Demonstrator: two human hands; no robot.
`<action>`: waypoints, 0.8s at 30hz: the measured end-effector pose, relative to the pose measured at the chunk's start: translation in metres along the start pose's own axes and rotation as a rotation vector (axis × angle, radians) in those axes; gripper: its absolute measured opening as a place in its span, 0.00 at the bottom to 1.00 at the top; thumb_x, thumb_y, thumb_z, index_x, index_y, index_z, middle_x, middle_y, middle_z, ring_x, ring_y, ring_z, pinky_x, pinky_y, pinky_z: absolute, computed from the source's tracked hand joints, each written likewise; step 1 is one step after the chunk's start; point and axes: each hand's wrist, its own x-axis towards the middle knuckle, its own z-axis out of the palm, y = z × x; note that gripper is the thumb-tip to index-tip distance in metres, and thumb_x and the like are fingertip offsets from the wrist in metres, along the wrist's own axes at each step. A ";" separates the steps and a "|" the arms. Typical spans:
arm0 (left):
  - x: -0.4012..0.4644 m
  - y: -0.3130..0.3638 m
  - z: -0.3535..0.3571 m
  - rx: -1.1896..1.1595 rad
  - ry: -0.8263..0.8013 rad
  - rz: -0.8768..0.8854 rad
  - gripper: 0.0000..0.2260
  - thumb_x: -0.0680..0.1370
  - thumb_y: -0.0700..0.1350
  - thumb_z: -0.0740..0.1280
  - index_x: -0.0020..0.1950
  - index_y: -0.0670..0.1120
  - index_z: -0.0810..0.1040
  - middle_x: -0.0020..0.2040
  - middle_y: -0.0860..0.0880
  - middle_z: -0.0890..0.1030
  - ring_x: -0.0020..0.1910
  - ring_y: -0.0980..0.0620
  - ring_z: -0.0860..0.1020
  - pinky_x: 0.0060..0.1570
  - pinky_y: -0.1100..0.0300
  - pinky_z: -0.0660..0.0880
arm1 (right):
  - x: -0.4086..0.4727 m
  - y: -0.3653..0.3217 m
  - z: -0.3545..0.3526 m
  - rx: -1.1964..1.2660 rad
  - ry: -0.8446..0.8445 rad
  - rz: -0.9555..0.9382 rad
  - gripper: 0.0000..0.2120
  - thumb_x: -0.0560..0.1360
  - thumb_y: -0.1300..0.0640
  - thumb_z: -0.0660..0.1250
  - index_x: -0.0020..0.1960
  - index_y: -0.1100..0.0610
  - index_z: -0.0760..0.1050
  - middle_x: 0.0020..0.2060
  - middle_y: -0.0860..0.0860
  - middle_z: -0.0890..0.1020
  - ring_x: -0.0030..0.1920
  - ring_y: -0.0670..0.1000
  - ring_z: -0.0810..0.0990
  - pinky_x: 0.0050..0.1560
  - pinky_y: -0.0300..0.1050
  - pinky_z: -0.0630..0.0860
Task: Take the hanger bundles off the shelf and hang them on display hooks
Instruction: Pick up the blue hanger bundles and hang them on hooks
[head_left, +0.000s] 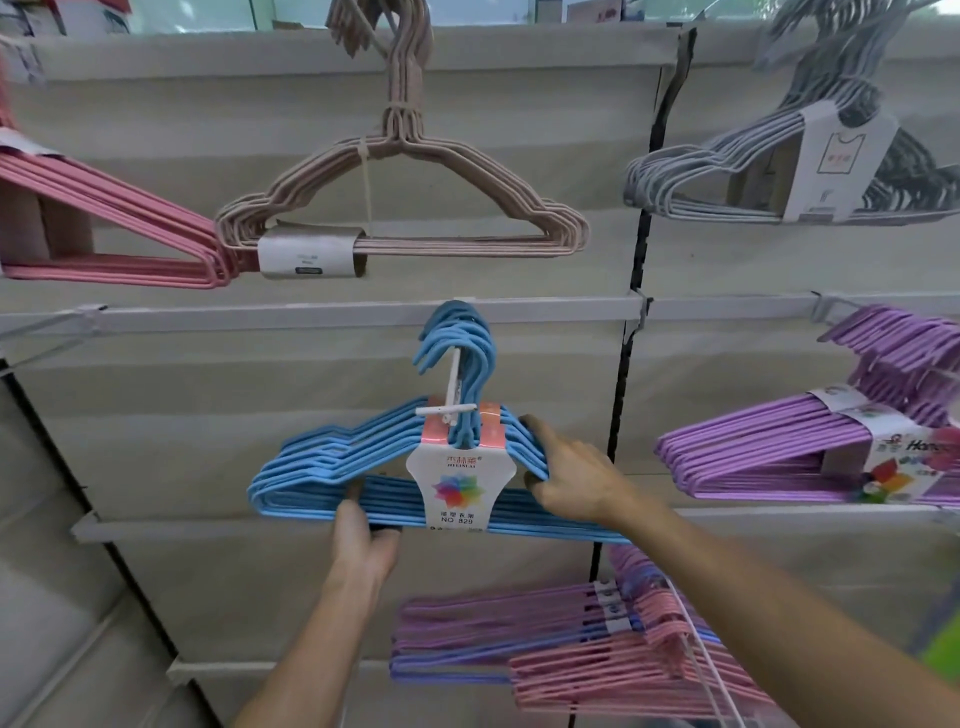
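A blue hanger bundle (322, 467) with a white and pink label card hangs in the middle of the display wall, its hooks up at the grey rail (260, 313). My left hand (363, 540) grips the bundle's bottom bars from below, left of the card. My right hand (571, 478) holds the bundle's right shoulder, fingers curled round the bars. Lower down, purple and pink hanger bundles (545, 654) hang at the bottom right.
Other bundles hang around: beige (405, 208) above centre, pink (114, 223) at upper left, grey (779, 171) at upper right, purple (779, 457) at right. A black upright strip (623, 395) divides the panels. A white cord (701, 665) crosses the lower right.
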 end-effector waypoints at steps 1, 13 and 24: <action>-0.002 -0.001 0.000 0.018 0.010 0.006 0.16 0.79 0.45 0.69 0.66 0.45 0.76 0.61 0.44 0.80 0.61 0.44 0.79 0.64 0.45 0.74 | 0.001 0.000 0.002 -0.005 0.007 -0.001 0.35 0.72 0.52 0.65 0.76 0.46 0.54 0.60 0.53 0.79 0.51 0.59 0.79 0.48 0.50 0.74; -0.045 0.010 -0.010 0.281 -0.066 -0.178 0.17 0.81 0.40 0.64 0.69 0.37 0.71 0.60 0.35 0.78 0.58 0.37 0.78 0.57 0.39 0.76 | -0.014 -0.006 -0.002 -0.063 0.139 0.076 0.32 0.76 0.46 0.68 0.76 0.52 0.61 0.66 0.52 0.76 0.63 0.57 0.77 0.61 0.53 0.73; -0.090 0.023 -0.024 0.692 -0.269 -0.372 0.11 0.77 0.39 0.65 0.56 0.36 0.78 0.55 0.36 0.82 0.56 0.38 0.79 0.45 0.38 0.80 | -0.078 -0.002 -0.018 -0.077 0.287 0.096 0.28 0.77 0.43 0.66 0.73 0.53 0.68 0.68 0.52 0.75 0.66 0.57 0.75 0.64 0.56 0.72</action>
